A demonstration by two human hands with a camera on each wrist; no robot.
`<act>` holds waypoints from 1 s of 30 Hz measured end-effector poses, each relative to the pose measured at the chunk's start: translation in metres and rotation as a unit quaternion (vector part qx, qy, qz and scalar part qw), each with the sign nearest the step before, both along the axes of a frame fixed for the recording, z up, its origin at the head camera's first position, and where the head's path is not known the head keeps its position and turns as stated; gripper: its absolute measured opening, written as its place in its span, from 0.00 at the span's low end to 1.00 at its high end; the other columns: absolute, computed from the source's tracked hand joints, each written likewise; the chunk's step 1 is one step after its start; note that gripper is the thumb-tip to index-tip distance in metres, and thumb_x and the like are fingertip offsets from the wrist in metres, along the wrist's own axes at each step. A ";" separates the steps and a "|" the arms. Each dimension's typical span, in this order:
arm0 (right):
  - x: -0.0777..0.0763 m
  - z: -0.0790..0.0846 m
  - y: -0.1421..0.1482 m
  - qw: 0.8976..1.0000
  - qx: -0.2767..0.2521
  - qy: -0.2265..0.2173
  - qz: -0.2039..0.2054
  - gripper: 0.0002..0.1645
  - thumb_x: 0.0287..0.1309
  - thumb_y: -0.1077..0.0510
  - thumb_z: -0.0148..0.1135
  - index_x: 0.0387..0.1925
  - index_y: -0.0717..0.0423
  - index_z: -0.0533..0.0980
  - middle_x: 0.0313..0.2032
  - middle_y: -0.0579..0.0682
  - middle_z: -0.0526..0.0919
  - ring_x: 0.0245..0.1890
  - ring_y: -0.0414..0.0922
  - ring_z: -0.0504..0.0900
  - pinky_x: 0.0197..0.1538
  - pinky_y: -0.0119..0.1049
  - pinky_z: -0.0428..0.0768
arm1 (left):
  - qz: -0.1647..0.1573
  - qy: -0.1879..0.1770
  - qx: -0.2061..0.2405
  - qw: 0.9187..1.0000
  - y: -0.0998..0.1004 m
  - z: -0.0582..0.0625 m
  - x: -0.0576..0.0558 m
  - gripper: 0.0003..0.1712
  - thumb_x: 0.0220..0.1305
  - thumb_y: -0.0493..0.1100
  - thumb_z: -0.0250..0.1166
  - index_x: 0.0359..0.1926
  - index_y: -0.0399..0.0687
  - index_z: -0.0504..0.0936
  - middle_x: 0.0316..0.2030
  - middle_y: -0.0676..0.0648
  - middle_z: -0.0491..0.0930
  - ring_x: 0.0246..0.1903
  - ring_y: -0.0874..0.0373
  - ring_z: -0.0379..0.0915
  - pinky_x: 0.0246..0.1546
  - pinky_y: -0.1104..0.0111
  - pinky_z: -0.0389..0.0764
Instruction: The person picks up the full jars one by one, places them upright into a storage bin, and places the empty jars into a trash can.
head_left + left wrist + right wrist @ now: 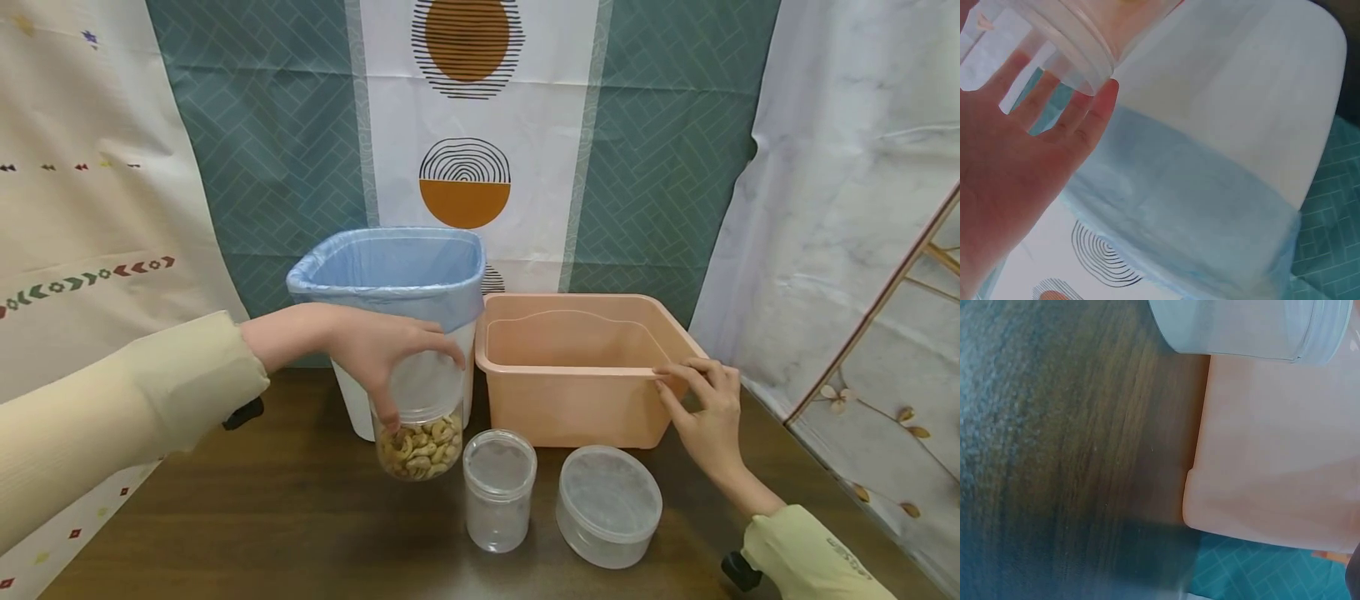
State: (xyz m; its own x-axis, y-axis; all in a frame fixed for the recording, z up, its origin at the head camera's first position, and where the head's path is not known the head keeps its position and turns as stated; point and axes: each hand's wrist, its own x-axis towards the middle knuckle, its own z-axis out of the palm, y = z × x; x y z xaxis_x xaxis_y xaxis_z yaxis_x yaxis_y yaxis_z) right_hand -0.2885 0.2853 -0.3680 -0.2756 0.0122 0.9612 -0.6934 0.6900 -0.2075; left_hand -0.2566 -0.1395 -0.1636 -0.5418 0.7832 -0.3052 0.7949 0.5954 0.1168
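Observation:
My left hand [386, 354] grips a clear jar of cashews [422, 448] from above, its fingers and thumb spread round the whitish lid. The jar overlaps the front of a white trash bin [352, 398] in the head view. In the left wrist view, the fingers curve round the jar's lid [1079, 56]. My right hand [708, 408] pinches the front rim of a peach plastic tub [573, 408] near its right corner, thumb against the outer wall. A narrow clear lidded jar [499, 492] and a wide, low clear container [609, 507] stand between the hands.
A blue liner bag [390, 287] is folded over the trash bin's rim. The tub stands beside the bin on the dark wooden table [300, 517]. Behind them hangs a patterned green and white cloth [660, 167]. A pale curtain [832, 250] borders the right side.

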 end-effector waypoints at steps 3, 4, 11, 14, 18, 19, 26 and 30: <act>0.000 0.000 0.000 1.000 0.002 0.001 0.001 0.16 0.43 0.70 0.72 0.38 0.59 0.86 0.38 0.62 0.79 0.50 0.28 0.60 0.52 0.31 0.55 | 0.002 0.009 -0.003 1.000 0.007 0.007 0.000 0.50 0.44 0.54 0.80 0.68 0.63 0.65 0.62 0.50 0.68 0.60 0.51 0.65 0.56 0.53 0.76; -0.001 0.000 0.000 1.000 0.002 0.002 0.001 0.15 0.43 0.70 0.72 0.38 0.59 0.86 0.38 0.62 0.79 0.50 0.28 0.61 0.52 0.31 0.55 | 0.007 0.012 -0.005 1.000 0.009 0.009 0.000 0.50 0.44 0.54 0.80 0.68 0.64 0.65 0.63 0.51 0.68 0.61 0.51 0.64 0.56 0.53 0.76; -0.001 -0.001 0.001 1.000 0.002 0.004 0.001 0.15 0.43 0.69 0.72 0.38 0.58 0.86 0.38 0.62 0.79 0.49 0.29 0.61 0.52 0.31 0.55 | 0.006 0.015 -0.001 1.000 0.025 0.022 -0.003 0.52 0.44 0.55 0.79 0.70 0.65 0.63 0.68 0.52 0.65 0.63 0.52 0.62 0.58 0.53 0.75; -0.002 -0.001 0.002 1.000 0.002 0.007 0.002 0.15 0.43 0.70 0.72 0.38 0.58 0.86 0.38 0.62 0.79 0.48 0.31 0.62 0.52 0.31 0.55 | -0.003 0.012 0.001 1.000 0.032 0.024 -0.004 0.51 0.45 0.55 0.79 0.70 0.66 0.63 0.67 0.52 0.65 0.62 0.53 0.62 0.58 0.55 0.74; -0.003 -0.001 0.002 1.000 0.001 0.013 0.005 0.14 0.44 0.69 0.72 0.37 0.58 0.86 0.38 0.62 0.79 0.47 0.32 0.63 0.52 0.32 0.55 | -0.028 0.005 0.004 1.000 0.042 0.023 -0.009 0.49 0.46 0.54 0.78 0.69 0.64 0.65 0.65 0.52 0.66 0.62 0.55 0.62 0.60 0.57 0.72; -0.003 0.000 0.003 1.000 0.001 0.013 0.007 0.14 0.44 0.68 0.72 0.37 0.58 0.86 0.38 0.62 0.79 0.47 0.32 0.63 0.52 0.32 0.55 | -0.033 0.004 0.004 0.999 0.045 0.022 -0.010 0.48 0.46 0.54 0.78 0.69 0.64 0.65 0.65 0.52 0.66 0.62 0.55 0.62 0.61 0.57 0.71; -0.005 0.000 0.002 1.000 -0.001 0.015 0.013 0.14 0.43 0.68 0.72 0.37 0.59 0.86 0.38 0.62 0.79 0.47 0.34 0.64 0.54 0.31 0.54 | -0.036 0.003 -0.001 0.999 0.056 0.015 -0.016 0.49 0.47 0.55 0.77 0.70 0.64 0.64 0.67 0.52 0.65 0.64 0.54 0.62 0.63 0.56 0.71; -0.005 -0.001 0.002 1.000 -0.002 0.018 0.011 0.12 0.44 0.66 0.72 0.36 0.60 0.86 0.38 0.63 0.79 0.43 0.41 0.66 0.53 0.31 0.54 | -0.039 0.004 -0.003 0.999 0.062 0.012 -0.017 0.49 0.46 0.54 0.76 0.70 0.64 0.64 0.67 0.51 0.65 0.63 0.53 0.63 0.60 0.57 0.73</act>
